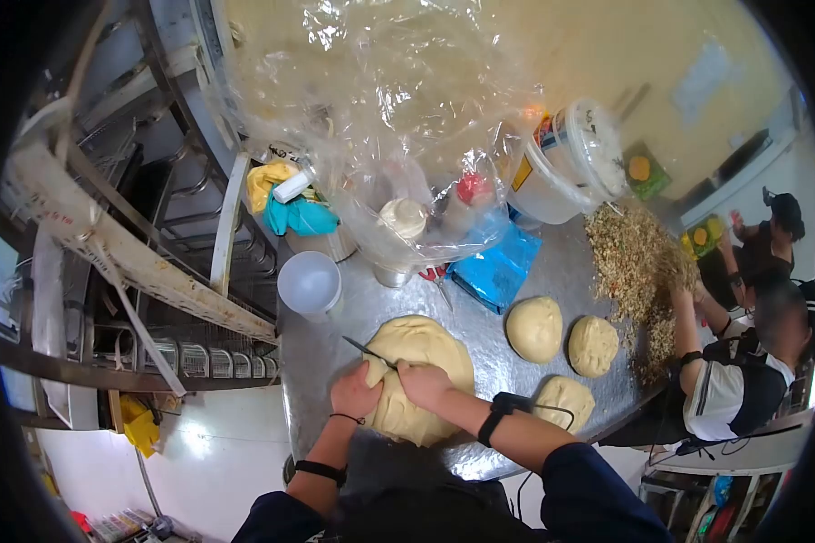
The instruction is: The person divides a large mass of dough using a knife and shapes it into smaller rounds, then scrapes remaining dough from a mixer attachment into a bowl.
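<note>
A big mound of pale dough [439,357] lies on the metal table in front of me. My right hand [426,385] is closed around a knife, whose dark blade [364,347] points left across the dough's upper left part. At the dough's left edge, my left hand [355,395] grips a bulging piece of it, close beside the knife. The fingertips of both hands are partly hidden. To the right sit three smaller dough lumps: an upper one [534,329], a middle one [594,346] and a lower one [565,403].
Behind the dough stand a white tub [310,282], a blue packet [498,267], clear plastic sheeting [398,100] and a large bucket [552,172]. A crumbly nut-like heap [629,262] covers the right side, where a co-worker's arm [688,321] reaches in. A metal rack [154,262] stands left.
</note>
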`<control>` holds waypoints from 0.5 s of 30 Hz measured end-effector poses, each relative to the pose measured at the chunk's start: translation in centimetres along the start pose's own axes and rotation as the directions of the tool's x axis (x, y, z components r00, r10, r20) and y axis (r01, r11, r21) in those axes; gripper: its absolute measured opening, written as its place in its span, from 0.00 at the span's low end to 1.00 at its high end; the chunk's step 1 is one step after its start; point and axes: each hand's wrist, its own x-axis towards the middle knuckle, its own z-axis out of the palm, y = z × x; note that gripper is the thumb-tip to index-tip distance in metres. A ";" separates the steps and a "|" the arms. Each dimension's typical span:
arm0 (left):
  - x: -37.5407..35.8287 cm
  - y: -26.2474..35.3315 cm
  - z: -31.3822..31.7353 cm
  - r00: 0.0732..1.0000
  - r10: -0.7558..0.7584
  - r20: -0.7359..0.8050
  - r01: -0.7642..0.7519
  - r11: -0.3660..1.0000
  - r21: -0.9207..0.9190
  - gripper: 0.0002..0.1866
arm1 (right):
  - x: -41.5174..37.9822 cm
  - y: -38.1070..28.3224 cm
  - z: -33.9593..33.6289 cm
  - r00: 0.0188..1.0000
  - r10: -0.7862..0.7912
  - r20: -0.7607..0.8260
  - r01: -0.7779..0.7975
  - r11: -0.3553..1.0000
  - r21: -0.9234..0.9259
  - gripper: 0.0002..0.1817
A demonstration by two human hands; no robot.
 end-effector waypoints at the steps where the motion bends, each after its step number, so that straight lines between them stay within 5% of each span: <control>1: -0.1 0.1 -0.1 1.000 0.013 -0.017 -0.013 1.000 -0.009 0.22 | 0.2 -0.1 0.2 1.000 0.013 0.010 -0.013 1.000 -0.021 0.11; 8: -3.8 0.7 -1.7 0.998 0.058 0.004 -0.058 0.995 -0.077 0.21 | -0.4 -1.0 1.6 0.998 0.011 -0.065 -0.017 0.996 -0.092 0.10; 11: -7.9 1.9 -3.1 0.986 0.164 -0.004 -0.163 0.982 0.092 0.19 | -2.8 -1.2 1.3 0.991 0.003 -0.134 -0.024 0.987 -0.160 0.10; 15: -14.7 2.8 -5.0 0.889 0.458 0.013 -0.456 0.880 0.131 0.14 | -9.9 0.9 -1.4 0.999 0.051 0.010 -0.047 0.965 -0.258 0.12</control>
